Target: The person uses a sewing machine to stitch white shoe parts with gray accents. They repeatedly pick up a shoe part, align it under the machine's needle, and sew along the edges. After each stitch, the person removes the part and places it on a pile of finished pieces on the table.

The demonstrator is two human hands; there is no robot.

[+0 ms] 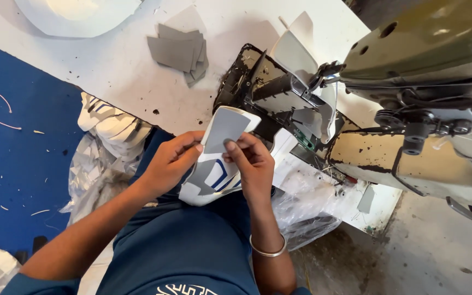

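My left hand (171, 160) and my right hand (252, 161) together hold a white shoe-upper piece (214, 180) with blue and grey markings, just above my lap. A grey lining patch (225, 129) lies on its upper end, pinched between both thumbs. The piece sits in front of the sewing machine's dark post and presser area (279, 90). A metal bangle (269, 252) circles my right wrist.
An olive and cream sewing machine head (427, 71) fills the right side. A stack of grey cut patches (178, 50) lies on the white table (116, 71). Clear plastic bags with white pieces (105, 147) hang at the left over a blue floor mat (12, 164).
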